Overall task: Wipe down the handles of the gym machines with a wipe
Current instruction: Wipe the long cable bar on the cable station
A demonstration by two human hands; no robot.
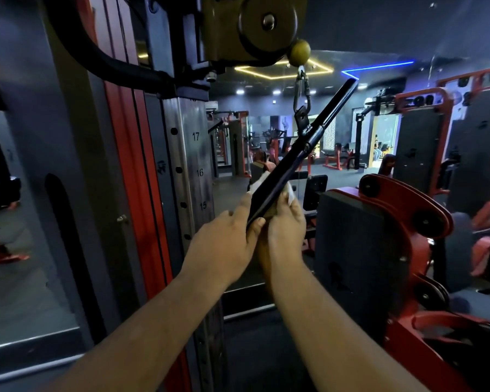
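A straight black bar handle (300,149) hangs tilted from a carabiner (301,91) under the cable machine's pulley (266,24). My left hand (227,236) grips the bar's lower end, thumb over its tip. My right hand (286,222) is curled round the lower grip with a white wipe (375,193) wrapped round the bar; bits of the wipe show on both sides of it. The upper grip is bare.
The cable machine's steel post (193,165), with numbered holes 15 to 17, stands just left of my hands. A red and black machine (379,250) stands close on the right. Further gym machines fill the room behind.
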